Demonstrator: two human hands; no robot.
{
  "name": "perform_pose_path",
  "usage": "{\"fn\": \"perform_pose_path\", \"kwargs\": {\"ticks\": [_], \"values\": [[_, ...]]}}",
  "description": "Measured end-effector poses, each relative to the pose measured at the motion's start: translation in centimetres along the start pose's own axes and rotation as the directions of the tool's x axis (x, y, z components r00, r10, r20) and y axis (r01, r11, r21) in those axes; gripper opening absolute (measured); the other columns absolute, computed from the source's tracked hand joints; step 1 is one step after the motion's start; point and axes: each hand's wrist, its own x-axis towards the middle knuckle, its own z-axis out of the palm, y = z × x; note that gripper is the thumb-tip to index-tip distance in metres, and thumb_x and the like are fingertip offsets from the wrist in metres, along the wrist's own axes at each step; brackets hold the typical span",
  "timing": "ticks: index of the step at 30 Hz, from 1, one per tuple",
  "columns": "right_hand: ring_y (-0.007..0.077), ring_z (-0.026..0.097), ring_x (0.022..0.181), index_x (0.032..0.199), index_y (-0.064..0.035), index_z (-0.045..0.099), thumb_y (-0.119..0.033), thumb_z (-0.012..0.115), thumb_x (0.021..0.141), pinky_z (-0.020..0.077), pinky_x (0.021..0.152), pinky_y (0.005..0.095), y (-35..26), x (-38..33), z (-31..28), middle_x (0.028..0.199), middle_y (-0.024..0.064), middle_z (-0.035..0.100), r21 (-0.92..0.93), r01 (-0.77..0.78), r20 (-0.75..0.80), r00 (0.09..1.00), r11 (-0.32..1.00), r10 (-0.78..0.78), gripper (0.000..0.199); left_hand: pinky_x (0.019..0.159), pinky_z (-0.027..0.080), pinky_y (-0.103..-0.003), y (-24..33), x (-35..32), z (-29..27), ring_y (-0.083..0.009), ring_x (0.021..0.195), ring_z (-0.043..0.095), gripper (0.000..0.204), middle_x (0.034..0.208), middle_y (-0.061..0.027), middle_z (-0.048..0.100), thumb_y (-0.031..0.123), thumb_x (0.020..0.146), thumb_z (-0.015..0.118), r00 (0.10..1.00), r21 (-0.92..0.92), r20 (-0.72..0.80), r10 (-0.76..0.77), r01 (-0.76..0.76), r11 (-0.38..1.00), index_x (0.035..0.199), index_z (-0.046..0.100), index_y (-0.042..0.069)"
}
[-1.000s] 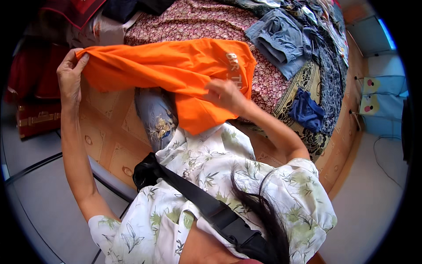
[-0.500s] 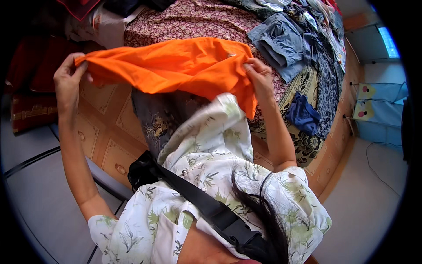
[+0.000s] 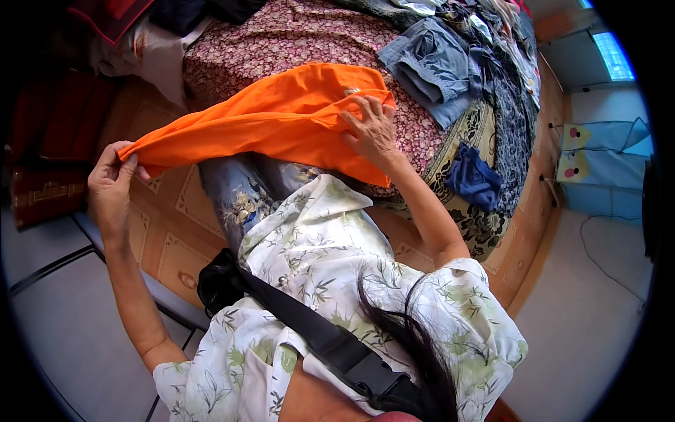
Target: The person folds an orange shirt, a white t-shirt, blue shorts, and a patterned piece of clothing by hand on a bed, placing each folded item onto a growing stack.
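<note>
An orange garment (image 3: pixel 267 116) with a small pale mark near its right end stretches sideways in front of me. At its left end the cloth narrows to a gathered corner, which my left hand (image 3: pixel 112 169) pinches between thumb and fingers. The garment's wider right part rests against the edge of the flowered bed cover (image 3: pixel 295 35). My right hand (image 3: pixel 373 133) lies on that part with its fingers stretched out and apart, touching the fabric. Whether the garment is a shirt or another kind cannot be told from its folds.
Blue-grey denim shorts (image 3: pixel 432 67) lie to the right on the bed, near a heap of dark patterned clothes (image 3: pixel 510 119). A crumpled navy cloth (image 3: pixel 474 176) is on a patterned cloth nearer me. Dark red cases (image 3: pixel 46 190) stand at left, above a pale cabinet (image 3: pixel 77 302).
My right hand has let go of the garment's right corner and moved left and flat onto it. The cloth has come down onto the bed's edge. My left hand keeps its pinch, slightly lower.
</note>
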Motion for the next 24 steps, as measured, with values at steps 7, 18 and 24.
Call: {"fn": "perform_pose_path", "kwargs": {"ticks": [7, 18, 24], "values": [[0.0254, 0.062, 0.081, 0.086, -0.0068, 0.061, 0.001, 0.060, 0.073, 0.0422, 0.081, 0.0384, 2.7, 0.5, -4.7, 0.085, 0.0067, 0.066, 0.231, 0.042, -0.329, 0.944, 0.972, 0.038, 0.015, 0.062, 0.045, -0.022, 3.1, -4.6, -0.4, -0.0137, 0.069, 0.056, 0.025, 0.088, -0.0095, 0.058, -0.016, 0.070, 0.047, 0.947, -0.045, 0.273, 0.170, -0.164, 0.985, 0.087, 0.059, -0.002], [0.0117, 0.056, 0.057, 0.084, -0.0022, 0.064, -0.010, 0.064, 0.080, 0.0444, 0.052, 0.0269, 1.5, 9.5, -10.5, 0.070, 0.0041, 0.060, 0.572, -0.342, 0.522, 0.853, 0.746, -0.008, 0.009, 0.063, 0.046, -0.030, 3.0, -9.7, 1.5, -0.0248, 0.069, 0.060, 0.023, 0.074, -0.0128, 0.060, -0.018, 0.061, 0.055, 0.870, -0.019, 0.486, 0.082, -0.084, 0.996, 0.079, 0.059, -0.004], [0.0228, 0.059, 0.084, 0.081, -0.0014, 0.064, -0.012, 0.061, 0.079, 0.0498, 0.075, 0.0355, 1.8, 17.4, 4.7, 0.088, 0.0085, 0.061, 0.535, 0.285, 0.273, 0.833, 0.795, -0.482, 0.011, 0.063, 0.044, -0.028, 3.2, -10.7, 1.1, -0.0228, 0.070, 0.058, 0.024, 0.076, -0.0125, 0.059, -0.019, 0.063, 0.052, 0.924, 0.018, 0.375, 0.078, -0.091, 0.996, 0.081, 0.058, -0.005]]}}
